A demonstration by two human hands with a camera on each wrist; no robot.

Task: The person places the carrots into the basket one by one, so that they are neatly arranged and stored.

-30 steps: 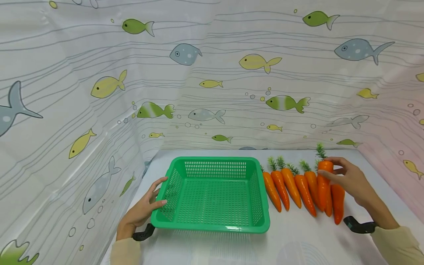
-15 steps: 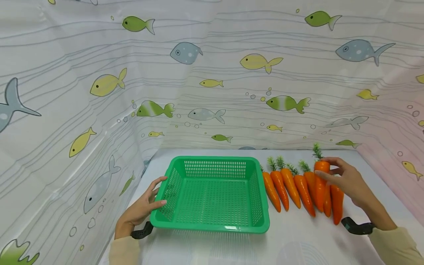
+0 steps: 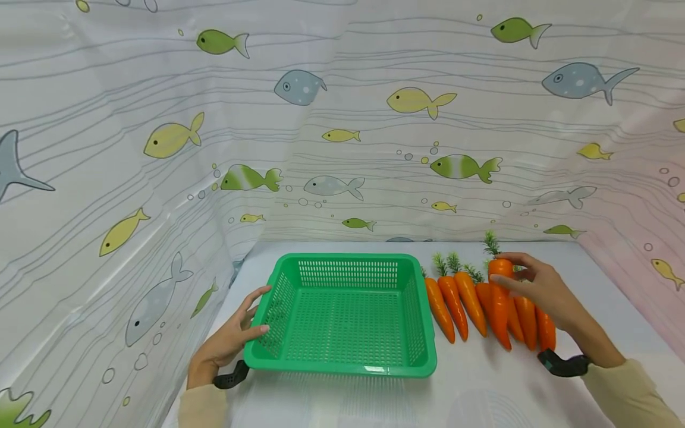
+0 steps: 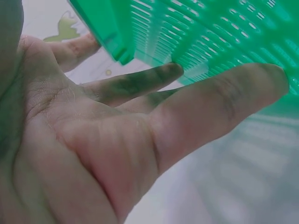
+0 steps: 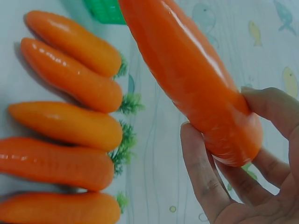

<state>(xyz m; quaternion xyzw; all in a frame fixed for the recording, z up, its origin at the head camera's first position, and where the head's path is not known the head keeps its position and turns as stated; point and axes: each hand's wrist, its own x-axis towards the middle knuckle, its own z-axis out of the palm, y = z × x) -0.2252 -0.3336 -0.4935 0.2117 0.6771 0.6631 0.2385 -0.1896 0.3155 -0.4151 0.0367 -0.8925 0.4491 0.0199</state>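
Observation:
My right hand [image 3: 547, 294] pinches an orange carrot [image 3: 500, 300] near its thick leafy end, thumb on one side and fingers on the other. In the right wrist view the carrot [image 5: 191, 79] slants up from the fingertips, raised over the others. My left hand [image 3: 227, 337] rests at the left side of a green plastic basket [image 3: 342, 369], its fingers fairly straight and its fingertips at the rim. The left wrist view has the thumb [image 4: 224, 100] and fingers along the slotted basket wall [image 4: 210, 28]. Nothing lies in the basket.
Several more carrots [image 3: 471, 304] lie side by side on the white table right of the basket, green tops pointing away. Those at the right are partly hidden by the held carrot and hand. Fish-patterned sheeting [image 3: 374, 160] stands behind and at both sides.
My right hand has moved left with the carrot, across the row of carrots. The left hand and the basket stay in place.

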